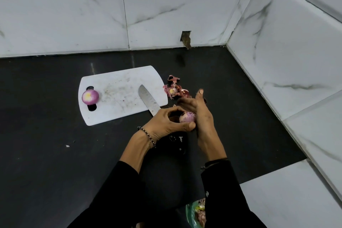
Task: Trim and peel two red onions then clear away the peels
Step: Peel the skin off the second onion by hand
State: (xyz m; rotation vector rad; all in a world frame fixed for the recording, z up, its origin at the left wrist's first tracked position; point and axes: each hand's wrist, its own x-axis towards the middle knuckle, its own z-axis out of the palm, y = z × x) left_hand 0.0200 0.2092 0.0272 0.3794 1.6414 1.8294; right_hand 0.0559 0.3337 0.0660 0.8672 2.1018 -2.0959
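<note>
Your left hand (pixel 166 123) has its fingers curled round the second onion (pixel 187 117); your right hand (pixel 202 116) lies fairly straight against its 3 o'clock side; the peels (pixel 174 90) sit at 12 o'clock, nearer that hand.

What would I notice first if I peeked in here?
Probably the middle: the left hand grips a red onion, the right hand touching it. Then the peeled onion at the left end of the white cutting board, and peels heaped on the black counter to its right.
</note>
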